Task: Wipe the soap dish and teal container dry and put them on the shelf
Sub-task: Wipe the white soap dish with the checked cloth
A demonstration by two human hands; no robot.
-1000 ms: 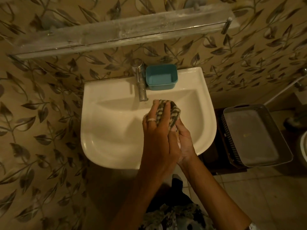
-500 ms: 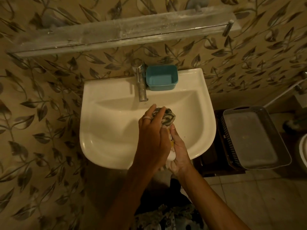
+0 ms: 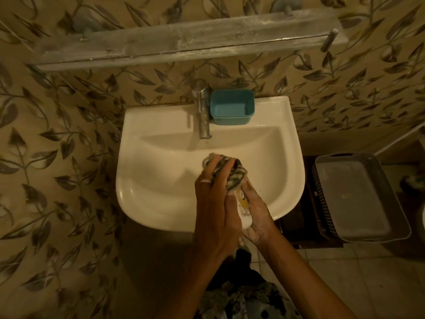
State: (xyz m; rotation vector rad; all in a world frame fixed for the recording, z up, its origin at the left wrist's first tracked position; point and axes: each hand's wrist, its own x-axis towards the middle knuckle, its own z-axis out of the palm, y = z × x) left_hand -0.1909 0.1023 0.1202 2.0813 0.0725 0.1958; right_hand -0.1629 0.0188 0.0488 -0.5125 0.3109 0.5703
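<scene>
Over the white basin (image 3: 161, 203), my right hand (image 3: 257, 212) cups a white soap dish (image 3: 243, 207) with a yellow pattern from below. My left hand (image 3: 213, 203) presses a striped green cloth (image 3: 232, 174) onto the dish's far end and covers most of it. The teal container (image 3: 232, 109) stands open and upright on the basin's back rim, just right of the tap (image 3: 202, 111). The glass shelf (image 3: 184, 44) runs along the wall above the basin.
A grey plastic basket (image 3: 361, 199) sits on a dark low stand to the right of the basin. The wall carries leaf-patterned tiles. Pale floor tiles lie at the lower right.
Both hands with cloth and dish have shifted slightly toward me over the basin. The cloth now bunches at the dish's far end, and the patterned side of the dish shows between my hands.
</scene>
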